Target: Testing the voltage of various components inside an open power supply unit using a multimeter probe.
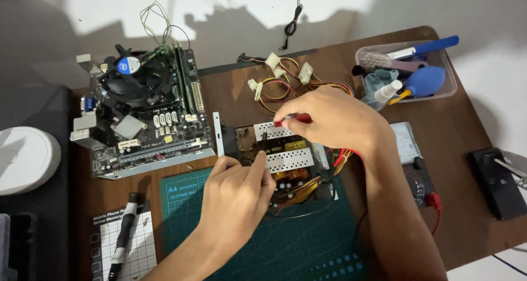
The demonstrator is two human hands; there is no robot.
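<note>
head camera looked down on a brown table where a person worked over an opened power supply unit, which sat at the top edge of a green cutting mat. the right hand was closed around a red-handled tool, its tip held over the unit's perforated metal plates. the left hand rested at the unit's near side, thumb and forefinger pinched together on a thin dark probe that stood up from the board. just left of the unit lay a motherboard with a round cooler fan. a clear plastic tray of cleaning tools stood at the far right, and a black pen lay at lower left.
</note>
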